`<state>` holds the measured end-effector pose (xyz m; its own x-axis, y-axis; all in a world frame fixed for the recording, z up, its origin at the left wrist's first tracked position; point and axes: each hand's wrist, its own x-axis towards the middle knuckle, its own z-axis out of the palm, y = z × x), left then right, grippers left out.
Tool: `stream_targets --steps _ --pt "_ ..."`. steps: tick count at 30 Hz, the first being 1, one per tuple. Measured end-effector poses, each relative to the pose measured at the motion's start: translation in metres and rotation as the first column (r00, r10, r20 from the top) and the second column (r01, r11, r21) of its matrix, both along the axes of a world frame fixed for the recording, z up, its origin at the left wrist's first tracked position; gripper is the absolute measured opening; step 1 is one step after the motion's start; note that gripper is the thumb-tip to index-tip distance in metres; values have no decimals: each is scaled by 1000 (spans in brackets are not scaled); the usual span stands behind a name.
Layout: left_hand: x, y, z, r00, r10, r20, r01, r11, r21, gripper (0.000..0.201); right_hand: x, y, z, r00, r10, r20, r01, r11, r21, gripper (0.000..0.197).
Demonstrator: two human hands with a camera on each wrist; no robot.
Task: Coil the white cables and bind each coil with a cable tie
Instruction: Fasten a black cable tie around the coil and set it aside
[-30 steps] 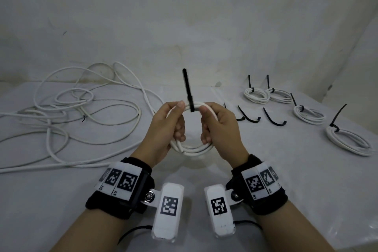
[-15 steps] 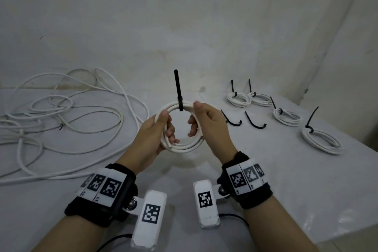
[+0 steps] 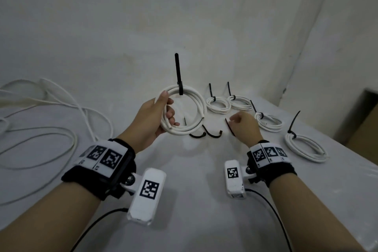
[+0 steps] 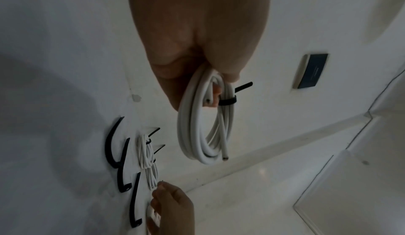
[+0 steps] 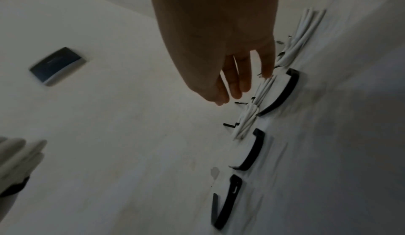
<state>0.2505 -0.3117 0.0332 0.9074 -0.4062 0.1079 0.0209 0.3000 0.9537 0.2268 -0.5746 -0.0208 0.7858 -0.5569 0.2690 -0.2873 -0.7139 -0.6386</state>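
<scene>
— Holding a white coil (image 3: 185,112) up off the table (image 3: 194,170) with my left hand (image 3: 152,120): fingers and thumb are curled round its left side, and the ring stands upright facing the head camera.

— Is it bound?

— A black cable tie (image 3: 178,75) wraps the top of the coil, its tail pointing straight up. From the left wrist view the band (image 4: 228,101) circles the strands just beside my fingertips, and one cut cable end (image 4: 225,158) hangs at the far side of the loop.

— And your right hand?

— My right hand (image 3: 243,127) grasps nothing. It hovers low over the table with the fingers (image 5: 238,82) relaxed and slightly spread, near a loose black tie (image 3: 230,127).

— What else is on the table?

— Two more loose ties (image 3: 206,134) lie curved, just below the raised coil. Four finished coils (image 3: 217,104) sit in a line toward the right, each with a black tie sticking up. Uncoiled white cable (image 3: 51,125) sprawls over the left side of the table.

— Anything on the wall?

— A small dark plate (image 4: 312,70), seen from both wrist views.
</scene>
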Motion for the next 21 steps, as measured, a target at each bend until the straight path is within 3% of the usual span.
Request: stream_targets --steps 4,8,13,21 --pt "29 -33 -2 1000 -23 -19 23 1000 1 30 14 -24 -20 968 -69 -241 57 997 -57 31" --pt "52 -60 -4 998 -41 -45 42 999 7 28 19 -27 -23 981 25 -193 -50 990 -128 30" --pt "70 -83 -8 998 -47 -43 48 999 24 28 22 -15 -16 966 150 -210 -172 981 -89 32" --pt "78 -107 -7 997 -53 -64 58 995 81 29 15 18 -2 869 427 -252 -440 898 3 40"
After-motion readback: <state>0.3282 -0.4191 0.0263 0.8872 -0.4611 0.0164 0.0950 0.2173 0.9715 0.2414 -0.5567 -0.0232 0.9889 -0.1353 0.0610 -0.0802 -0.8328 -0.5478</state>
